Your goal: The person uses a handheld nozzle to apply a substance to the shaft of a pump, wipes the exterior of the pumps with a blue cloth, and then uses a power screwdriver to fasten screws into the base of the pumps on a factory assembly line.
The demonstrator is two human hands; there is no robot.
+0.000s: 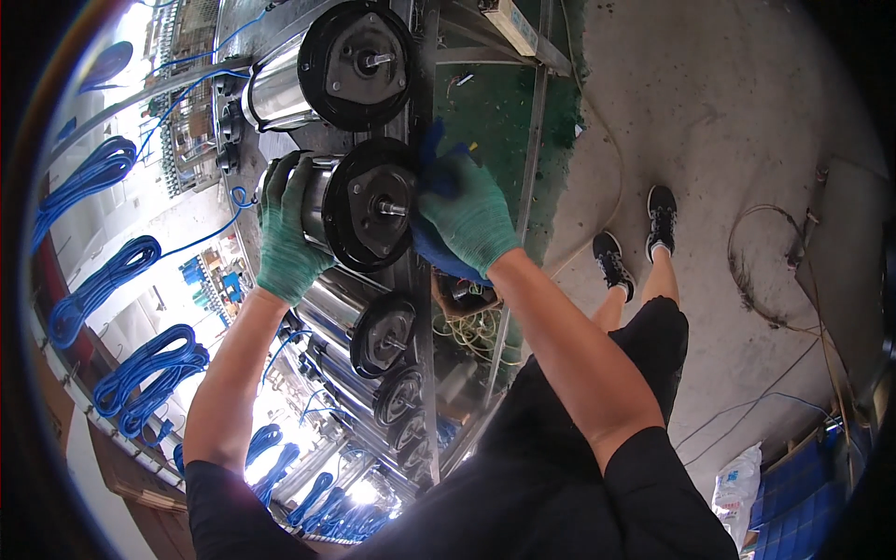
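A steel cylindrical motor with a black end flange and a short metal shaft lies on its side on the metal bench. My left hand, in a green glove, wraps round its steel body behind the flange. My right hand, also gloved in green, grips a blue cloth against the flange's right edge, beside the shaft. The cloth hangs below and above that hand, and its fingertips are partly hidden. Just beyond lies a similar motor, and another motor sits nearer to me.
More motors line the bench toward me. Coiled blue cables hang along the left, with blue leads running to the bench. Under the bench frame, a box and tangled pale cord lie low. A thin hose crosses the floor.
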